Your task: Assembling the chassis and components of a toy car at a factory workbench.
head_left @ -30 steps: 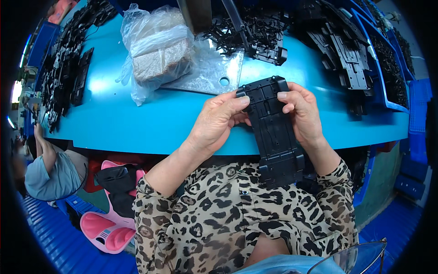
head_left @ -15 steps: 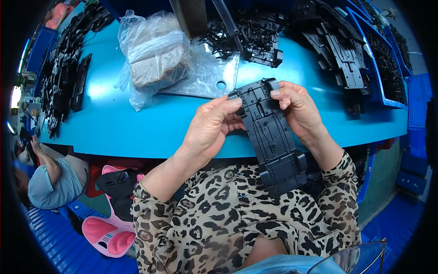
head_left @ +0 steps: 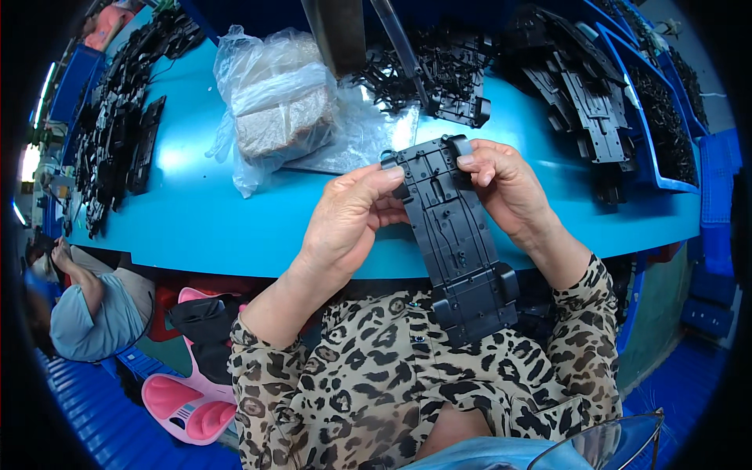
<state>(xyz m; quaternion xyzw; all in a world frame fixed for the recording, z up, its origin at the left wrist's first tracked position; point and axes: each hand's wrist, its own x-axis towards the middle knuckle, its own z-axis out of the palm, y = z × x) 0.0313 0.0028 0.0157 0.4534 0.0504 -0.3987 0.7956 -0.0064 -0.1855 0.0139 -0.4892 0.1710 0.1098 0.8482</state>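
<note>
Where the near edge of a turquoise desk (head_left: 196, 227) curves past our lap, we hold up a long black plastic frame (head_left: 454, 235), its far end above the desk and its near end in front of our leopard-print shirt (head_left: 368, 384). Our left grip (head_left: 348, 207) is closed on the frame's far left corner, thumb on top and fingers behind; our right grip (head_left: 501, 184) pinches the far right corner. Fine raised marks cover the frame, too small for us to tell whether any are letters.

Beyond it, a block wrapped in clear plastic (head_left: 286, 125) sits on a metal plate (head_left: 368, 149), beside a heap of small black parts (head_left: 392, 74). To our right lie stacked black frames (head_left: 583, 98) and a blue bin (head_left: 677, 186) of dark pieces; to our left, a long pile of black parts (head_left: 113, 125). Lower left, a pink seat (head_left: 164, 395) bears a small striped patch we cannot make out, near a co-worker's blue-grey sleeve (head_left: 98, 321).
</note>
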